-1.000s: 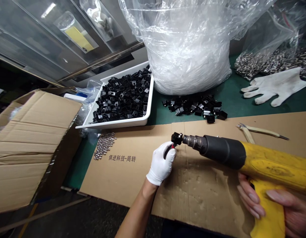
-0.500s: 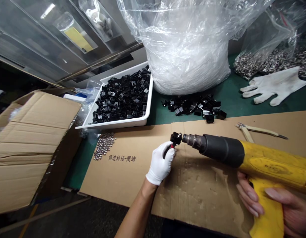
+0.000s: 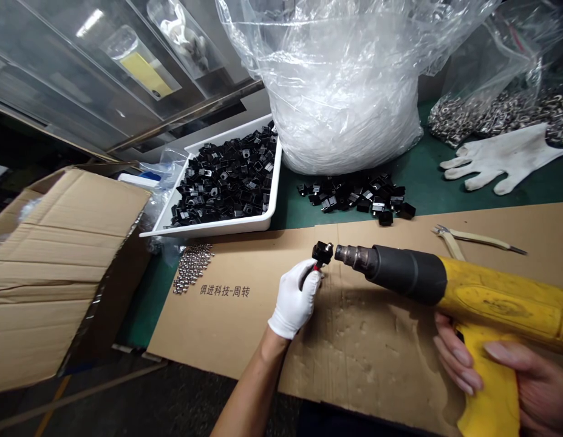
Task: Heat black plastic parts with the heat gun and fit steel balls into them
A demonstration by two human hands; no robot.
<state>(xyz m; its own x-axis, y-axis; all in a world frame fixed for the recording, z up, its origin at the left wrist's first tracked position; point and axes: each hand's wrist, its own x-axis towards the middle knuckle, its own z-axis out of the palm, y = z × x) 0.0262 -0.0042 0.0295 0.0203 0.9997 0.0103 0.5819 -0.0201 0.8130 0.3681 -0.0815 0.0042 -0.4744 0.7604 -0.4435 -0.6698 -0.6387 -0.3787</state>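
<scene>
My left hand (image 3: 294,298), in a white glove, is closed below a small black plastic part (image 3: 322,252) and holds it up over the cardboard. A short metal stud sticks out of that part, towards the nozzle. Something red shows between the part and my fingers; what it is I cannot make out. My bare right hand (image 3: 527,376) is wrapped round the handle of a yellow heat gun (image 3: 500,297). The gun's stepped metal nozzle (image 3: 354,258) points left at the stud, with a small gap between them.
A flat cardboard sheet (image 3: 245,328) covers the bench, bearing rows of metal pieces (image 3: 192,267) and cutting pliers (image 3: 477,240). Behind are a white tray (image 3: 217,229) of black parts, a loose pile (image 3: 358,197), a plastic bag (image 3: 345,109) and a white glove (image 3: 504,158). A carton (image 3: 58,267) stands left.
The heat gun and my right hand have shifted very slightly left. The black part in my left hand has barely moved. Nothing was let go.
</scene>
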